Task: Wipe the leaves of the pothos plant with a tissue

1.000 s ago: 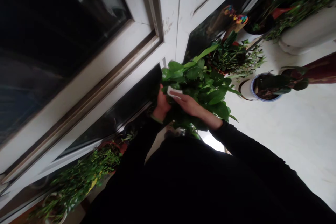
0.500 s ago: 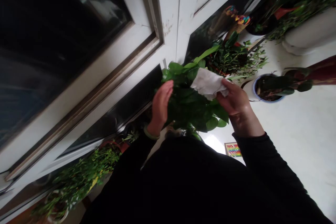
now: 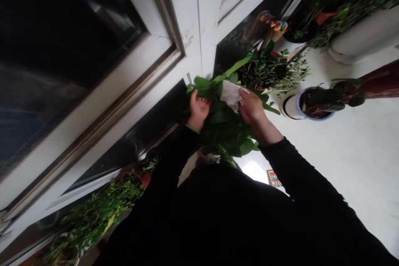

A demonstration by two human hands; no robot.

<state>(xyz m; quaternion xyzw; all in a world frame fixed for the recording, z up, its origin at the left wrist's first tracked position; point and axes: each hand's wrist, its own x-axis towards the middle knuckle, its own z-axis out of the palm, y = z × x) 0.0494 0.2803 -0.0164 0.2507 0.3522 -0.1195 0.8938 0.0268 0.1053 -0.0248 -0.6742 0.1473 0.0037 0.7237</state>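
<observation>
A leafy green plant (image 3: 224, 126) with broad leaves stands in front of me, close to my body. My left hand (image 3: 199, 111) is at its left side, palm turned up, thumb and curled fingers at the lower edge of a broad leaf (image 3: 203, 84). The fingertips are partly hidden by that leaf. Between the fingers of my right hand (image 3: 252, 106) is a crumpled white tissue (image 3: 230, 93), which lies against the leaves at the plant's upper middle.
White-framed glass doors (image 3: 183, 33) rise at the left and ahead. A small-leaved plant (image 3: 271, 68) and a white pot with blue rim (image 3: 314, 104) stand to the right on the pale floor (image 3: 336, 149). More greenery (image 3: 106, 208) lines the lower left. A colourful card (image 3: 274, 178) lies near my right sleeve.
My right hand has moved left and in over the plant with the tissue. The left hand has turned palm up and come up under a leaf. The view has shifted slightly.
</observation>
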